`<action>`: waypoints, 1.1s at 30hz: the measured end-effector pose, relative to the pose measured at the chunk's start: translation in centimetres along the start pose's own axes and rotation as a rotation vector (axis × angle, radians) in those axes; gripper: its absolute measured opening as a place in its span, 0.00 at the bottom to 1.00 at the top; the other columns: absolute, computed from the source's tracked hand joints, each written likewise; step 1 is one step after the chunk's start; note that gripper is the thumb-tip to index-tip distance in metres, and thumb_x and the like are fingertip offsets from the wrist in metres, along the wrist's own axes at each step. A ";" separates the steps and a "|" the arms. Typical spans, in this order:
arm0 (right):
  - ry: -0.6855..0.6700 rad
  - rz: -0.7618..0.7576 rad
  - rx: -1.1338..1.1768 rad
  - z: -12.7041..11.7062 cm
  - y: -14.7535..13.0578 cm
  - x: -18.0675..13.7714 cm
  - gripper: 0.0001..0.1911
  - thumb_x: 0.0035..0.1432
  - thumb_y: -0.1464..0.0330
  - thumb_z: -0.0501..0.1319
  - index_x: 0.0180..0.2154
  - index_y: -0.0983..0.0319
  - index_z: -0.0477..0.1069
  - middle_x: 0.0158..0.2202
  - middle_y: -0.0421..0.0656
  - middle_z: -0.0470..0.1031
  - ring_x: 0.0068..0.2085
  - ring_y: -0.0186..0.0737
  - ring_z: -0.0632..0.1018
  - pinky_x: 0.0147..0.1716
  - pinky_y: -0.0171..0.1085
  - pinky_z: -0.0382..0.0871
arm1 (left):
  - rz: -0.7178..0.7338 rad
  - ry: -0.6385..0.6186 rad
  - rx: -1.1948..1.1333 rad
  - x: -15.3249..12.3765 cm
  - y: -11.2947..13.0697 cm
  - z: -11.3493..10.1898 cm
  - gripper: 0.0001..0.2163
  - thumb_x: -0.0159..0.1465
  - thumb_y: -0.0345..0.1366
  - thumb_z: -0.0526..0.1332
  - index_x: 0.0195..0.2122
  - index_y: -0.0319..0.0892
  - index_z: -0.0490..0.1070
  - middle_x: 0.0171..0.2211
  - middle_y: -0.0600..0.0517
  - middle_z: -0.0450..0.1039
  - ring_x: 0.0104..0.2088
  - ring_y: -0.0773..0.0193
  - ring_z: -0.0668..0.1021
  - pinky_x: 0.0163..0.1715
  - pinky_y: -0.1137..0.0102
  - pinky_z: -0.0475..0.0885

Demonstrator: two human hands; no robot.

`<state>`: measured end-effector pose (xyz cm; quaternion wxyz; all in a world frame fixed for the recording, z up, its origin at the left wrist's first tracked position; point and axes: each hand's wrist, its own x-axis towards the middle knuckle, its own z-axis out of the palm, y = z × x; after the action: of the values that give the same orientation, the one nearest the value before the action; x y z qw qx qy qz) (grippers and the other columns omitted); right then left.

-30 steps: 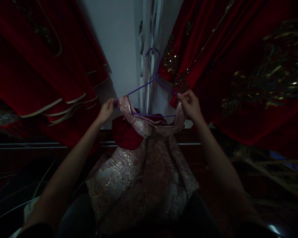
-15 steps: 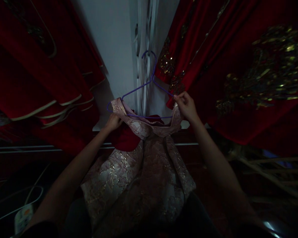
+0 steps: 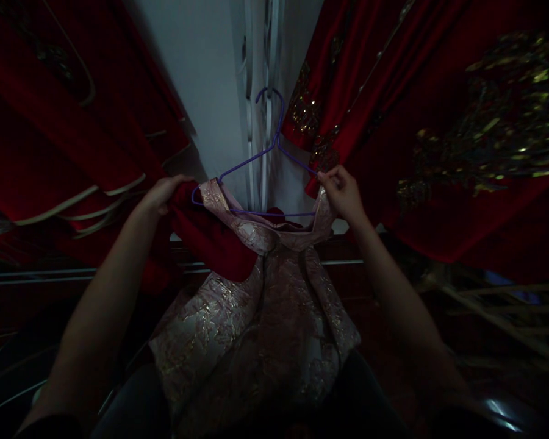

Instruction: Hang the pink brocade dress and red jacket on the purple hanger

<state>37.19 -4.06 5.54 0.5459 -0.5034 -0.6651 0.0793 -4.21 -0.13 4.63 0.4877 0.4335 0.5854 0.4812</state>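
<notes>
A pink and gold brocade dress hangs by its shoulder straps on a purple hanger, its skirt spread toward my lap. My right hand pinches the hanger's right arm together with the strap there. Off to the left, my left hand is closed on the edge of a piece of red cloth, drawn out beside the left strap. Part of this cloth lies over the dress front, and a bit of red shows behind the neckline. The hanger's hook points up, holding onto nothing I can make out.
Red garments with gold trim hang on the left. Red fabric with gold sequins hangs on the right. Behind the hanger stands a pale cabinet door. A wooden frame sits low at right. The light is dim.
My left hand has moved left and up from behind the left strap, pulling the red cloth outward. My right hand stays at the hanger's right arm.
</notes>
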 end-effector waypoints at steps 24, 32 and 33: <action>-1.495 0.529 0.040 6.9 -2.0 6.8 0.19 0.51 0.55 0.65 0.39 0.62 0.77 0.49 0.47 0.76 0.51 0.46 0.75 0.48 0.41 0.71 | 0.625 -0.148 0.605 -2.3 4.5 9.0 0.19 0.60 0.51 0.57 0.22 0.40 0.64 0.17 0.55 0.60 0.21 0.69 0.66 0.21 0.74 0.60; -1.456 0.630 0.249 8.1 -2.0 4.4 0.11 0.52 0.68 0.65 0.40 0.60 0.77 0.54 0.43 0.72 0.62 0.42 0.65 0.56 0.42 0.64 | 0.607 -0.052 0.260 -1.8 2.0 9.9 0.14 0.59 0.48 0.60 0.28 0.40 0.67 0.23 0.55 0.66 0.26 0.67 0.70 0.25 0.75 0.65; -1.417 0.667 0.282 8.1 -2.0 4.2 0.10 0.51 0.70 0.65 0.38 0.60 0.77 0.52 0.44 0.74 0.60 0.42 0.67 0.56 0.42 0.65 | 0.614 -0.032 0.231 -1.8 1.8 10.1 0.14 0.58 0.47 0.61 0.28 0.40 0.67 0.23 0.55 0.66 0.27 0.67 0.71 0.26 0.75 0.65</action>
<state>29.94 1.72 6.41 -0.0012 -0.4320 -0.6518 0.6233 6.10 -0.19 6.03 0.2767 0.6496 0.4703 0.5294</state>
